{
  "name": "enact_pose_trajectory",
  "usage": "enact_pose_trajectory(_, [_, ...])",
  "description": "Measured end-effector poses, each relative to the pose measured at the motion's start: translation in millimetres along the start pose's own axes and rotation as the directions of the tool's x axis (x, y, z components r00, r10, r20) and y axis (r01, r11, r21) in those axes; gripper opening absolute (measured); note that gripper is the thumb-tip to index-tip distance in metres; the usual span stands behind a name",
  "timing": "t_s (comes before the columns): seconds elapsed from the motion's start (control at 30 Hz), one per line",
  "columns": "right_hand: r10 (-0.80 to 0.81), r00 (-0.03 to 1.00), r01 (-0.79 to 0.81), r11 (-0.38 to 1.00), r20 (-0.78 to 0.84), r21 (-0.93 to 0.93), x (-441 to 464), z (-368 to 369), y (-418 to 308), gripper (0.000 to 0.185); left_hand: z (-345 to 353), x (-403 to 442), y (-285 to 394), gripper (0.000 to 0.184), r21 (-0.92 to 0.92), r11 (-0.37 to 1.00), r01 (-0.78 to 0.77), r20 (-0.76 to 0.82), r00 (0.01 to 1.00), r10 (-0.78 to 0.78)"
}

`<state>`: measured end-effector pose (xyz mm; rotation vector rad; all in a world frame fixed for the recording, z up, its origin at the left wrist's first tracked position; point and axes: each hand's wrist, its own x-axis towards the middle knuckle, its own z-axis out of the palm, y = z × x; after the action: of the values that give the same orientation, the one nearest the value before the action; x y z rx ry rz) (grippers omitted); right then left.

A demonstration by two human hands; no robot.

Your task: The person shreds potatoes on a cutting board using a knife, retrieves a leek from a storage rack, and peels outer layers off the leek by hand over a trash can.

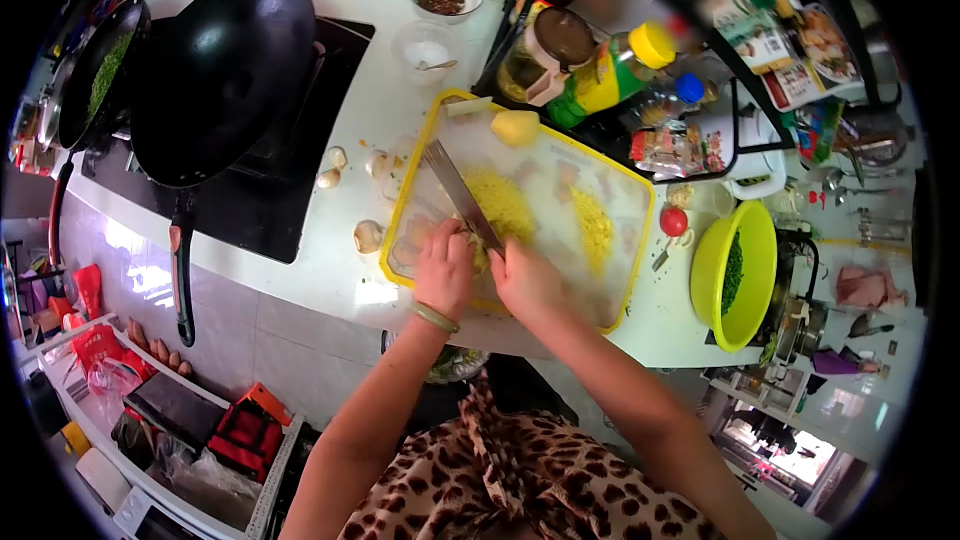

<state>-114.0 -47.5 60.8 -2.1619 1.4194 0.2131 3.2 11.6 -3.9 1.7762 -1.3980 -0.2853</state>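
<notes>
My right hand (pixel 526 282) is closed around the handle of a kitchen knife (pixel 458 192), whose broad blade points up and left over the cutting board (pixel 622 285). My left hand (pixel 444 265), with a bangle at the wrist, has its fingers curled beside the blade; what lies under them is mostly hidden. Touching the blade's right side is a pile of finely chopped pale-yellow food (pixel 503 202). A second, brighter yellow chopped heap (pixel 592 228) lies farther right. At the board's top edge sit a peeled potato-like piece (pixel 516 127) and a pale strip (pixel 469 107).
Left stands a large black wok (pixel 225 70) on the cooktop (pixel 285 210), its handle sticking out over the counter's front. Garlic bulbs (pixel 368 236) lie left of the board. Rightward are a tomato (pixel 673 221), a green basin (pixel 707 275) and a rack with bottles (pixel 620 70).
</notes>
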Motion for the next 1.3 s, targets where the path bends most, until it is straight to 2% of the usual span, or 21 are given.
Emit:
enact_pose_trajectory(0.03, [-0.017,0.995,0.02,0.999,-0.099,0.029,5,4,4,0.025,0,4,0,0.021,-0.009,1.0,-0.008,-0.012,1.0,0.008])
enact_pose_trajectory(0.07, [-0.018,0.992,0.021,0.999,-0.127,0.026,10,4,10,0.025,-1,7,2,0.021,-0.014,0.999,-0.032,-0.024,0.999,0.031])
enact_pose_trajectory(0.13, [-0.134,0.958,0.175,0.974,-0.252,0.148,14,-5,10,0.025,-7,7,4,0.026,-0.018,0.999,-0.026,0.024,0.999,0.027])
enact_pose_trajectory(0.17, [-0.135,0.956,0.178,0.973,-0.262,0.147,13,-10,14,0.025,-8,8,3,0.026,-0.017,0.999,-0.036,0.02,0.999,0.036])
enact_pose_trajectory(0.23, [-0.07,0.99,0.088,0.986,-0.124,0.142,-6,-42,3,0.023,-9,4,3,0.031,-0.049,0.998,-0.032,0.001,0.999,0.032])
enact_pose_trajectory(0.37, [-0.155,0.979,0.175,0.972,-0.133,0.157,-34,-61,9,0.021,-10,2,6,0.032,-0.112,0.994,0.005,-0.069,0.998,-0.013])
enact_pose_trajectory(0.43, [-0.174,0.982,0.181,0.979,-0.079,0.098,-43,-55,16,0.02,-11,3,5,0.031,-0.058,0.998,-0.012,-0.06,0.998,0.009])
enact_pose_trajectory(0.53, [-0.113,0.994,0.113,0.992,0.001,0.053,-49,-48,20,0.02,-9,3,4,0.027,-0.029,0.999,-0.036,-0.04,0.999,0.035])
enact_pose_trajectory(0.67, [-0.105,0.994,0.104,0.994,0.024,0.016,-48,-48,19,0.021,-6,4,4,0.02,-0.033,0.999,0.003,-0.015,1.0,-0.003])
enact_pose_trajectory(0.73, [-0.099,0.991,0.105,0.992,0.085,-0.066,-43,-47,15,0.022,-5,7,2,0.017,0.004,1.0,-0.017,-0.038,0.999,0.017])
enact_pose_trajectory(0.87, [-0.09,0.988,0.095,0.995,0.123,-0.033,-31,-37,12,0.023,1,5,1,0.014,-0.007,1.0,0.027,-0.052,0.998,-0.027])
enact_pose_trajectory(0.97, [-0.04,0.993,0.043,0.999,0.108,-0.021,-17,-25,-6,0.025,-1,4,-2,0.014,-0.005,1.0,0.031,-0.019,0.999,-0.031])
enact_pose_trajectory(1.07, [-0.021,0.999,0.021,1.0,-0.041,-0.013,-11,3,3,0.027,-4,2,4,0.016,-0.036,0.999,0.02,-0.011,1.0,-0.021])
enact_pose_trajectory(1.17, [-0.056,0.981,0.073,0.994,-0.185,0.086,0,-5,10,0.025,-9,8,3,0.019,-0.047,0.999,-0.006,-0.017,1.0,0.006])
enact_pose_trajectory(1.23, [-0.125,0.975,0.143,0.986,-0.186,0.083,-3,-17,7,0.025,-15,6,3,0.025,-0.053,0.998,-0.035,0.027,0.999,0.036])
enact_pose_trajectory(1.3, [-0.124,0.981,0.139,0.986,-0.149,0.096,-17,-33,3,0.025,-18,3,4,0.025,-0.054,0.998,-0.018,0.023,1.0,0.019])
